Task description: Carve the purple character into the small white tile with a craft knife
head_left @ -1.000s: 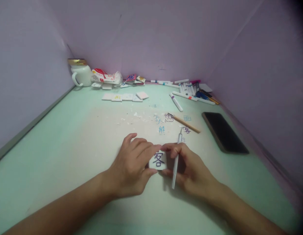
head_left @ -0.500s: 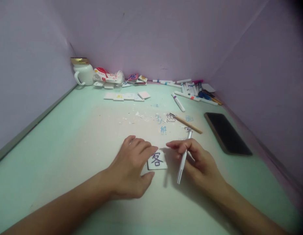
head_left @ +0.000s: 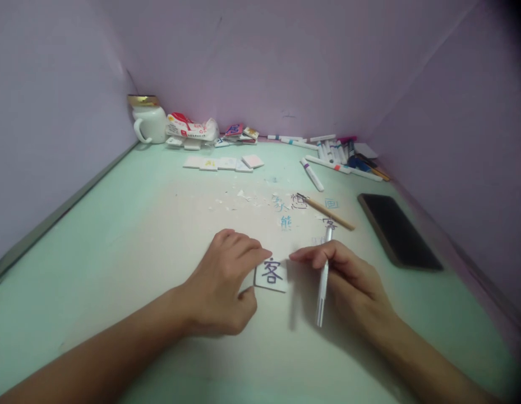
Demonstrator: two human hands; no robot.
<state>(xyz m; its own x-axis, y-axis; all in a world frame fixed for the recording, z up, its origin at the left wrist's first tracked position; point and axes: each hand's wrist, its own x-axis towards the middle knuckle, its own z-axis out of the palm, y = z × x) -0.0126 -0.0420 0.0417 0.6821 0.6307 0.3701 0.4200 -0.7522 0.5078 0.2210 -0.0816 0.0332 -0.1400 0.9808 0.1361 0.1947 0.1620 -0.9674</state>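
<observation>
A small white square tile [head_left: 280,282] with a dark purple Chinese character lies on the table in front of me. My left hand [head_left: 229,280] is at its left side, with the index fingertip at the top edge and the thumb at the lower left corner. The other left fingers are curled. To the right of the tile, my right hand [head_left: 348,275] holds a slim silver pen-shaped tool [head_left: 323,289] between thumb and fingers. Its slotted end points down towards me, above the table and apart from the tile. No blade or tip can be made out.
A brown wooden stick [head_left: 327,212] with a dark tip lies beyond my right hand, beside characters written on the table. A phone [head_left: 397,231] is at the right. White crumbs, blank tiles [head_left: 226,163], markers [head_left: 313,175], a soft packet [head_left: 192,128] and a mug [head_left: 153,124] sit farther back.
The tile has turned slightly clockwise. My left thumb has drawn in to its lower left corner. My right hand has shifted a little right with the silver tool, which stands more upright.
</observation>
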